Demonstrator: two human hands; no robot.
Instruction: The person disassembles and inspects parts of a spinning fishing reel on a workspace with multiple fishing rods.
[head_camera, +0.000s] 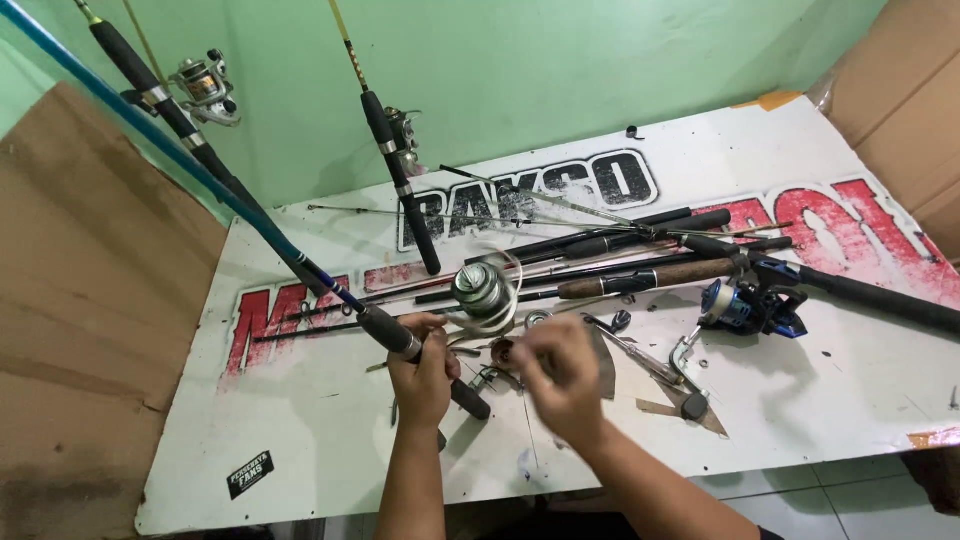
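My left hand (421, 372) grips the black handle of a blue fishing rod (190, 165) that slants up to the top left. A silver spinning reel (481, 289) with loose loops of line sits on that rod just above my hands. My right hand (562, 372) is blurred, its fingers curled at the small reel parts under the reel; what it pinches cannot be made out. Both hands are over a white printed board (300, 440) that lies flat.
Several dark rods (640, 245) lie across the board's middle. A blue and black reel (748, 305) on a rod rests at the right, with a reel handle (688, 402) beside it. Two rods with reels (400, 170) lean on the green wall. Cardboard (80, 330) lies at left.
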